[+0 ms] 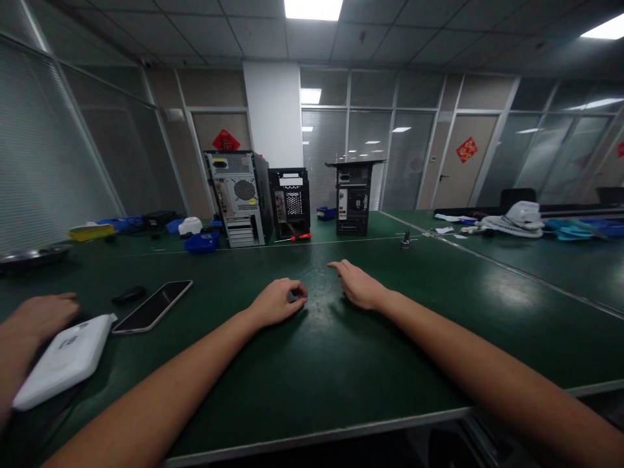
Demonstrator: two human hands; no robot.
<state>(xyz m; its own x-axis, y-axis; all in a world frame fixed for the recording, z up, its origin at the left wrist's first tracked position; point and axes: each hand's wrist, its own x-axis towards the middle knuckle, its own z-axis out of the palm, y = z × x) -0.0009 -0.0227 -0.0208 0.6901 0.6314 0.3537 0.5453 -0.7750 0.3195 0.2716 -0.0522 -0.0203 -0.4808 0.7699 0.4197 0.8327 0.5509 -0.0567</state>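
Both my hands rest on the green table (341, 364) in front of me. My left hand (277, 300) has its fingers curled together in a loose pinch; what is in them, if anything, is hidden. My right hand (357, 285) lies palm down just to its right, fingers bent and a little apart, holding nothing. A small gap separates the two hands. Farther back stand three computer cases: a grey one (238, 198), a black one (291, 201) and another black one (353, 198), all out of reach.
A dark phone (152, 306) and a white device (65, 361) lie at the left, beside another person's hand (41, 315). A red-handled screwdriver (298, 238) lies by the cases. Blue bins (201, 242) and a yellow tray (91, 231) sit at the back left.
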